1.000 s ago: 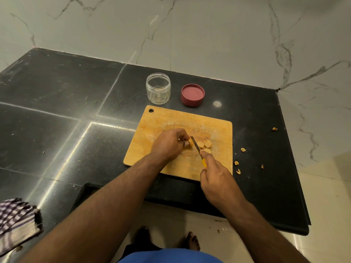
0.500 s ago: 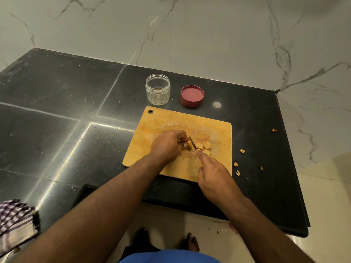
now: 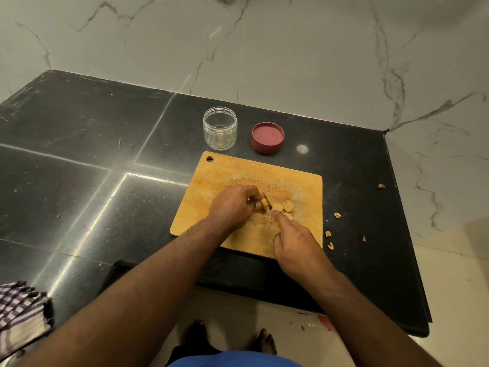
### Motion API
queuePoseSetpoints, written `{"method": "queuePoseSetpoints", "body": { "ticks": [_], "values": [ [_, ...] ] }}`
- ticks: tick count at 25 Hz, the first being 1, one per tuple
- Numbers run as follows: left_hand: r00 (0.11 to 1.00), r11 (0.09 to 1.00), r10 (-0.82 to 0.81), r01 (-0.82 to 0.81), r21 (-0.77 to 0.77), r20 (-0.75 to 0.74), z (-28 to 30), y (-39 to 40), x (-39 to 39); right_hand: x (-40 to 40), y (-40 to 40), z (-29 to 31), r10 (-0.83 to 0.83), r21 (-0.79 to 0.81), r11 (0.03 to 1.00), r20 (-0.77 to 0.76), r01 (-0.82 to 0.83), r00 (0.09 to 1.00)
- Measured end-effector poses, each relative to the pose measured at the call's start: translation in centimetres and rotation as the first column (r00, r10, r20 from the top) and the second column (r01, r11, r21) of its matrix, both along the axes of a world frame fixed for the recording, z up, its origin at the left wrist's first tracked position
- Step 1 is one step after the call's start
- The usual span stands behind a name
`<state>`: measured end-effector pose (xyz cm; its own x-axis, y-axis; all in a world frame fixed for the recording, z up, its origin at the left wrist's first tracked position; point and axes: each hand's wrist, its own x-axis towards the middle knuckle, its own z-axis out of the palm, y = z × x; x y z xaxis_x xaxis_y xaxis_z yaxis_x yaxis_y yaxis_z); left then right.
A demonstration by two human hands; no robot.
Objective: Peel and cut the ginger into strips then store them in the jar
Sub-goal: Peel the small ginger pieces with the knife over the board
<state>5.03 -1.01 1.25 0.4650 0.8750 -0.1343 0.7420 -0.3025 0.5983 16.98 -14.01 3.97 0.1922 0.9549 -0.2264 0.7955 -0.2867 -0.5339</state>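
1. Across the lower two thirds of the frame runs the black countertop, and everything you need sits on its right half. A checked cloth lies at the lower left edge, well out of your way.
2. Right of centre lies the wooden cutting board, its near edge close to the counter's front. If you bear down hard near that edge, the board could skate toward you.
3. Your left hand is curled shut, pinching the ginger at its fingertips in the middle of the board. Those fingertips sit just beside the blade, so the likeliest mishap is a nick as the piece gets shorter.
4. Your right hand is closed around the yellow-handled knife, forefinger laid along the top. The blade is angled down against the ginger. A small, rounded piece may roll under it.
5. In the upper middle, the open jar stands beyond the board with its red lid beside it, apart. It looks nearly empty, so storing is still to come.
6. Just right of the blade lie the cut ginger slices. They look like chunky rounds, not strips yet, and could get pushed off the board.
7. At the right, peel scraps dot the counter. Keep them from being swept into the jar.
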Motion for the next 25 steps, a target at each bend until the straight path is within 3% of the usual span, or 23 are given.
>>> {"method": "queuePoseSetpoints", "body": {
  "ticks": [15, 22, 25],
  "values": [
    [0.999, 1.000, -0.005, 0.004, 0.030, 0.050, -0.3, -0.2, -0.2, 0.0, -0.9, 0.0, -0.012, -0.030, 1.000, -0.059, 0.010, 0.998],
    [0.998, 0.999, 0.002, 0.000, -0.033, 0.055, -0.5, 0.2, -0.3, -0.3, -2.5, -1.0, -0.058, 0.009, 0.998, -0.097, 0.059, 0.994],
    [0.997, 0.996, -0.003, 0.010, -0.091, 0.073, -0.4, 0.3, -0.5, 0.9, -3.2, -0.7, -0.152, 0.034, 0.987, -0.126, 0.158, 0.980]
  ]
}}
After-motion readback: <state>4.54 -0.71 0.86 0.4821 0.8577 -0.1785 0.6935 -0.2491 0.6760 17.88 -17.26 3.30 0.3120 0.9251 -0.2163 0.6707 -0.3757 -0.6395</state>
